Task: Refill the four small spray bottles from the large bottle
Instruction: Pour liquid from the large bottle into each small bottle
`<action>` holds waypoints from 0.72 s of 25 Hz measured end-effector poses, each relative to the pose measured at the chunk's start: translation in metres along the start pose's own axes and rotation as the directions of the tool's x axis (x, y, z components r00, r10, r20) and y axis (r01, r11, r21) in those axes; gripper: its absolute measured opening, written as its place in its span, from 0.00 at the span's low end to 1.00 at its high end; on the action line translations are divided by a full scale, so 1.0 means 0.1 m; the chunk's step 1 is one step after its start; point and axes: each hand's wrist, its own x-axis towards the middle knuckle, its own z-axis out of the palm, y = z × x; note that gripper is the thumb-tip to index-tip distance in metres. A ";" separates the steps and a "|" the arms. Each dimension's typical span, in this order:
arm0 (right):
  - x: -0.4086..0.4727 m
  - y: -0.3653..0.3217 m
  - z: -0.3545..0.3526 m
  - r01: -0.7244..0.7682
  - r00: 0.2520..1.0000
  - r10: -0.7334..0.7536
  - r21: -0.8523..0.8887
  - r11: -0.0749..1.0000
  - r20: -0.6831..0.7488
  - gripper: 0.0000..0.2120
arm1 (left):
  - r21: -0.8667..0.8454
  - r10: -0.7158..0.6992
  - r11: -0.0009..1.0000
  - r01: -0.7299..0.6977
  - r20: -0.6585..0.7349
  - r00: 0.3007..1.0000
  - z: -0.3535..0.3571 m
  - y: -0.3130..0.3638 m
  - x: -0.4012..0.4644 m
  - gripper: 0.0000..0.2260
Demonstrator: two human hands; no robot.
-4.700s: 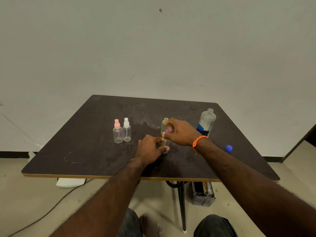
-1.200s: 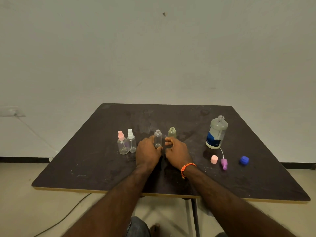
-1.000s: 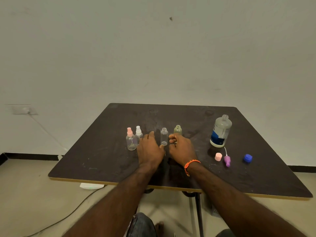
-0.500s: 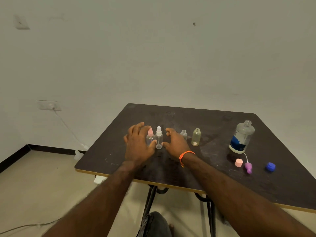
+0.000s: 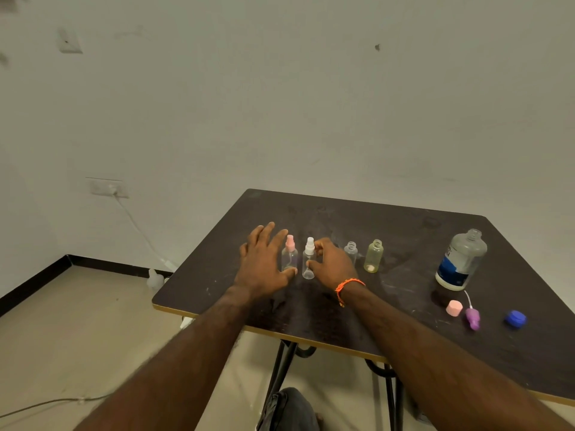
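Four small spray bottles stand in a row on the dark table (image 5: 404,225). From the left they are a pink-capped bottle (image 5: 289,256), a white-capped bottle (image 5: 308,270), an uncapped clear bottle (image 5: 351,249) and an uncapped yellowish bottle (image 5: 374,257). My left hand (image 5: 263,262) lies beside the pink-capped bottle with straight fingers, its thumb at the bottle's base. My right hand (image 5: 331,264) curls round the white-capped bottle from the right. The large bottle (image 5: 461,259), uncapped with a blue label, stands at the right.
A pink cap (image 5: 454,307), a purple spray head with its tube (image 5: 473,318) and a blue cap (image 5: 515,318) lie on the table in front of the large bottle. A cable runs from a wall socket (image 5: 107,188) to the floor at the left.
Both hands have moved left, from the two uncapped bottles to the capped pair. The view has swung left, so the table now sits further right.
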 end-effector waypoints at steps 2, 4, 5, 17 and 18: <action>-0.14 0.06 -0.08 -0.007 1.000 0.007 -0.007 1.000 0.007 0.15 | 0.008 0.050 0.999 -0.049 -0.039 0.998 -0.01 0.08 -0.06 0.38; -0.30 0.14 -0.19 -0.011 1.000 0.011 -0.013 1.000 -0.002 0.15 | 0.027 0.138 0.990 -0.136 -0.105 0.985 -0.02 0.20 -0.12 0.37; -0.38 0.20 -0.23 -0.015 1.000 0.015 -0.018 1.000 -0.008 0.14 | 0.035 0.182 0.983 -0.179 -0.141 0.973 -0.03 0.28 -0.14 0.37; -0.92 0.57 -0.70 -0.099 0.993 0.101 0.044 0.994 -0.056 0.16 | -0.320 0.162 0.940 -0.117 0.116 0.980 0.57 1.06 -0.26 0.26; -0.92 0.58 -0.72 -0.094 0.995 0.096 0.050 0.994 -0.040 0.17 | -0.343 0.165 0.932 -0.118 0.112 0.980 0.62 1.08 -0.26 0.21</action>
